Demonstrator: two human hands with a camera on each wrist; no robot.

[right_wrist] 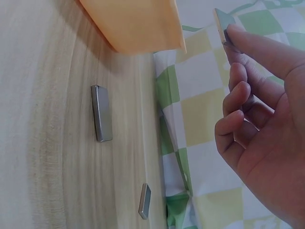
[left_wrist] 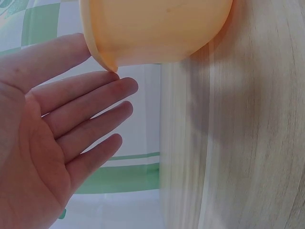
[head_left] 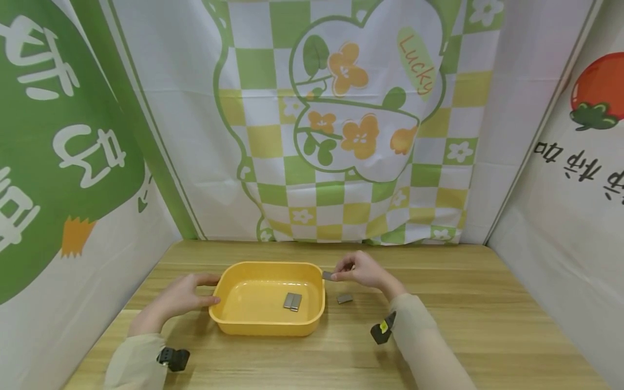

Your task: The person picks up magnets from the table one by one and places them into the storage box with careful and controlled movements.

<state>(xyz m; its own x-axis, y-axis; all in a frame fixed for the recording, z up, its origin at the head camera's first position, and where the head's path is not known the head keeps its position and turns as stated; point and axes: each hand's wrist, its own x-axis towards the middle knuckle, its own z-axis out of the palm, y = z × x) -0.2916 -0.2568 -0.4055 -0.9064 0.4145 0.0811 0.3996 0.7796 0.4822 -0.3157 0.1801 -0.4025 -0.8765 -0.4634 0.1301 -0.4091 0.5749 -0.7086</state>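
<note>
A yellow plastic basin [head_left: 268, 329] stands on the wooden table. The left hand [head_left: 182, 298] is at its left end, fingers nearly straight, with thumb and forefinger touching the rim [left_wrist: 102, 59]. Beside the right end of the basin, the right hand [head_left: 363, 271] pinches a small flat grey metal block [right_wrist: 222, 26] between thumb and forefinger, level with the rim; its other fingers are curled. Two similar blocks [head_left: 292, 301] lie side by side in the basin. Another block [head_left: 344, 298] rests on the table below the right hand.
In the right wrist view, a further metal block [right_wrist: 145, 201] lies on the table farther back, mostly hidden by the hand in the head view. A checked green and white cloth [head_left: 331, 206] hangs behind the table [head_left: 468, 325], with printed cloths at both sides.
</note>
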